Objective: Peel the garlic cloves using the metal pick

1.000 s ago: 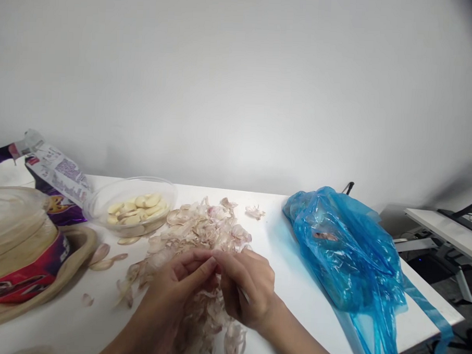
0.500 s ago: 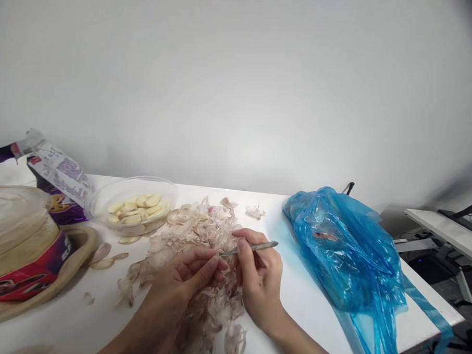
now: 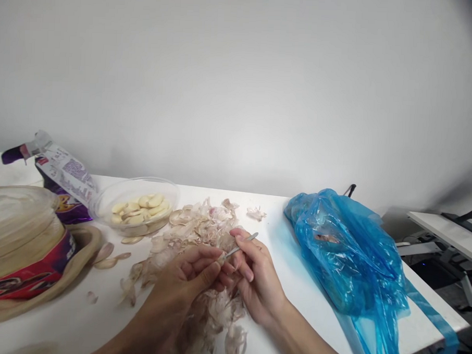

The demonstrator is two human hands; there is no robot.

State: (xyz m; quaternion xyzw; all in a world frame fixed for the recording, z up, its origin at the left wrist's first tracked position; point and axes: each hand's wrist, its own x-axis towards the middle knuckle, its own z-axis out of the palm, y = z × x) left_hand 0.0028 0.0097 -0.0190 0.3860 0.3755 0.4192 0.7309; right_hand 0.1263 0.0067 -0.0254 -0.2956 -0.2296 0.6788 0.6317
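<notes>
My left hand [image 3: 194, 274] is closed in a pinch on a garlic clove [image 3: 221, 258], mostly hidden by the fingertips. Between the thumb and fingers of my right hand [image 3: 257, 277] is a slim metal knife [image 3: 241, 244], its lower end touching the clove. Under both hands spreads a heap of garlic skins [image 3: 198, 225]. To the left of the heap, a clear plastic bowl [image 3: 106, 195] contains several peeled garlic cloves [image 3: 140, 210]. A few unpeeled cloves [image 3: 105, 251] lie on the table in front of the bowl.
A blue plastic bag [image 3: 346, 255] lies on the right side of the white table [image 3: 294, 284]. At left stand a lidded plastic tub with a red label [image 3: 32, 272] and a purple snack packet [image 3: 69, 183]. Behind is a plain wall [image 3: 239, 93]; another desk [image 3: 444, 233] stands far right.
The knife's upper end has swung up and left, and its tip now meets the clove more steeply. My right hand has turned, its fingers showing more. The view has shifted slightly.
</notes>
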